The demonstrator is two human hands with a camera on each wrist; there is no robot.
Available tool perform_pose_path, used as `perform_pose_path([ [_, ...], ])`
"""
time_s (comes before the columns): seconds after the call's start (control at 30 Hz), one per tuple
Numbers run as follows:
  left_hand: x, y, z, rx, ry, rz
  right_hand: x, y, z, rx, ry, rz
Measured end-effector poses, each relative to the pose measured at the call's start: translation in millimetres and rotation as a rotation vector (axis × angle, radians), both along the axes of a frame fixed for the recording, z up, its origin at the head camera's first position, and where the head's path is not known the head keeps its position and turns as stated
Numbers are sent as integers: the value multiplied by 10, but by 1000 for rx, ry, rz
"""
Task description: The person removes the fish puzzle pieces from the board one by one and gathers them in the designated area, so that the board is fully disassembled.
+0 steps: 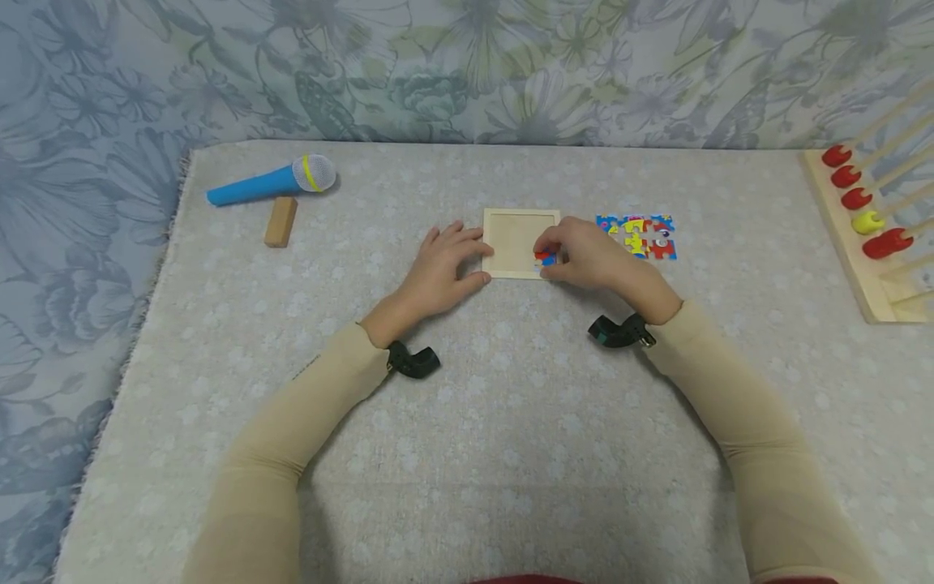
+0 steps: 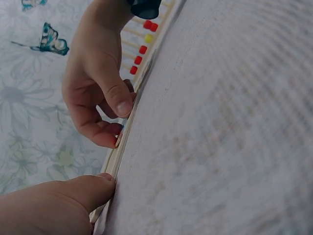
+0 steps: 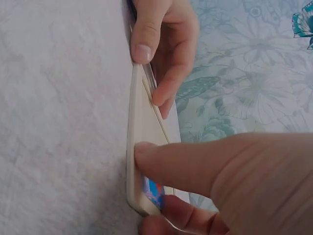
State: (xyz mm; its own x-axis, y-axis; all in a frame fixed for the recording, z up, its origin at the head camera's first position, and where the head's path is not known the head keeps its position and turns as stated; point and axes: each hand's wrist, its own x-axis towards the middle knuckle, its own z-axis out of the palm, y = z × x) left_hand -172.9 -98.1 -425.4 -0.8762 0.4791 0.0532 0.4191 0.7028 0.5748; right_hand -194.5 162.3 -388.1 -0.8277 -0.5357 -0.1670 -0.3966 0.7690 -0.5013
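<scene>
A small square wooden puzzle tray [image 1: 521,213] lies on the cloth between both hands. At its left side rests my left hand [image 1: 447,272], fingers loosely spread, thumb at the near left corner and index finger on the left rim. My right hand [image 1: 587,253] pinches a blue and red puzzle piece [image 1: 545,259] in the tray's near right corner. Seen from the right wrist, the thumb lies along the near rim and the fingertips are at the piece [image 3: 154,191], partly covering it. To the right lie several joined jigsaw pieces [image 1: 635,235], blue, yellow and red, partly behind the right hand.
A blue toy microphone [image 1: 270,182] lies at the back left, with a wooden block [image 1: 280,222] just in front of it. On the far right stands a wooden bead frame [image 1: 839,235] with red and yellow beads. A patterned fabric backdrop [image 1: 467,73] rises behind the table.
</scene>
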Motion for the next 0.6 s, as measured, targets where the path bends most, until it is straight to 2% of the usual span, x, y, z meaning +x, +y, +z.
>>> perform_pose_path([
  [0.33, -5, -7, -5, -3, 4, -2, 70, -39, 2, -100, 6, -39],
  [0.47, -6, 3, -9, -1, 4, -7, 90, 116, 97, -152, 40, -51],
  [0.6, 5, 1, -3, 1, 7, -5, 127, 412, 163, -158, 57, -102],
])
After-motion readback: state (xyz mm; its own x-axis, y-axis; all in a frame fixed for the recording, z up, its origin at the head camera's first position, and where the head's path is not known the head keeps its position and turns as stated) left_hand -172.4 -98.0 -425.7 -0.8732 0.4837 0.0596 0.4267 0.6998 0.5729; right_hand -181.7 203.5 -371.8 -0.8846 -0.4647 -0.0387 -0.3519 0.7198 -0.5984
